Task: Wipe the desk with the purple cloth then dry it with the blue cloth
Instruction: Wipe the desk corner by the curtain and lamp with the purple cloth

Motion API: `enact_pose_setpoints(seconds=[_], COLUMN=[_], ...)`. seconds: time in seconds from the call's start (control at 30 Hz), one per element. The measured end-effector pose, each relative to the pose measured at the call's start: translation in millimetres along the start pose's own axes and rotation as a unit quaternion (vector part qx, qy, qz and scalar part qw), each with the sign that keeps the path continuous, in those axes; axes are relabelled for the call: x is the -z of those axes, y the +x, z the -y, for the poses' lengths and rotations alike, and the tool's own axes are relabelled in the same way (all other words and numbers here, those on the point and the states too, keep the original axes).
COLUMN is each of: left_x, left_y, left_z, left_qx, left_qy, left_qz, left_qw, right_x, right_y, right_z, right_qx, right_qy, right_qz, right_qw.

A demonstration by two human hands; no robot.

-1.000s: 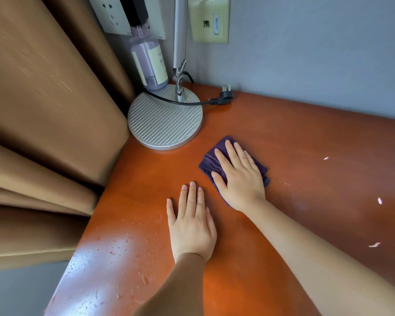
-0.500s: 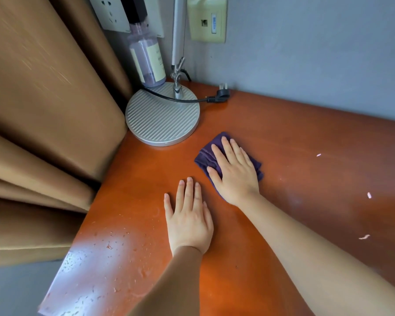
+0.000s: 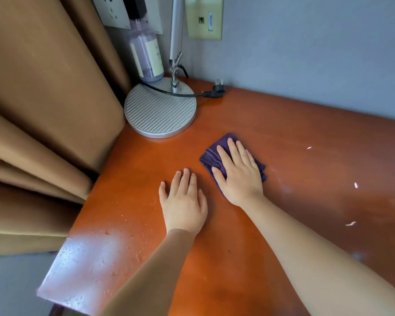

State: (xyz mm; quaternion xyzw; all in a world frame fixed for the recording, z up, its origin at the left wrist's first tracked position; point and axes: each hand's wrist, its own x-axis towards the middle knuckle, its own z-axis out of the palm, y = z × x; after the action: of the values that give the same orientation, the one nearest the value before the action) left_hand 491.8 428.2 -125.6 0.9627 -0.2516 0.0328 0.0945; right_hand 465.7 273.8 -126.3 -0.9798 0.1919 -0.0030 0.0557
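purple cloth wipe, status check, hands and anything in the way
Right hand flat, pressing folded purple cloth on orange wooden desk. Left hand flat on desk beside it. Round grey ribbed lamp base and black plug ahead.

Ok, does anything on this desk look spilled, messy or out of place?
Yes. Water droplets are spilled over the desk's near left corner, and small white scraps litter its right side. The lamp's plug lies loose on the desk, not in a socket. The blue cloth is out of view.
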Motion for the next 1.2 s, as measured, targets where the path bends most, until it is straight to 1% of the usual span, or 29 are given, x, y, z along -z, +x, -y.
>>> enact_pose_setpoints(seconds=[0.07,0.13,0.23,0.33,0.47,0.6,0.7,0.8,0.87,0.93,1.03,1.1,1.2], left_x=[7,10,6,-6,-14,-13,-12,-12,-12,-13,-16,-17,-16], left_y=[18,40,69,79,79,78,77,75,75,75,75,75,75], left_z=[1,2,7,16,22,21,20,20,21,21,22,22,21], left_qx=[-0.004,-0.029,-0.065,-0.077,-0.064,-0.065,-0.054,-0.026,-0.02,-0.02,-0.015,-0.005,0.011], left_qy=[-0.02,-0.013,-0.016,0.003,-0.018,-0.018,-0.016,-0.017,-0.024,-0.026,-0.032,-0.035,-0.039], left_qz=[-0.024,-0.038,-0.014,0.003,-0.037,-0.039,-0.034,-0.031,-0.033,-0.041,-0.051,-0.055,-0.064], left_qw=[1.0,0.999,0.998,0.997,0.997,0.997,0.998,0.999,0.999,0.999,0.998,0.998,0.997], right_x=[0,1,2,2,3,4,4,3,2,2,3,4,4], right_y=[-5,-3,8,24,53,75,65,37,25,26,50,71,91], right_z=[-2,-3,-6,-12,-16,-13,-10,-2,-1,-3,-5,0,15], right_qx=[0.001,0.004,0.018,0.036,0.043,0.026,0.027,0.071,0.105,0.139,0.181,0.173,0.116], right_qy=[0.007,0.009,0.007,0.0,0.012,0.007,0.002,0.0,0.008,0.008,-0.002,0.004,0.02], right_qz=[0.003,0.0,0.001,0.002,-0.01,-0.003,0.014,0.0,0.007,0.013,0.018,0.023,0.011], right_qw=[1.0,1.0,1.0,0.999,0.999,1.0,1.0,0.997,0.994,0.99,0.983,0.985,0.993])
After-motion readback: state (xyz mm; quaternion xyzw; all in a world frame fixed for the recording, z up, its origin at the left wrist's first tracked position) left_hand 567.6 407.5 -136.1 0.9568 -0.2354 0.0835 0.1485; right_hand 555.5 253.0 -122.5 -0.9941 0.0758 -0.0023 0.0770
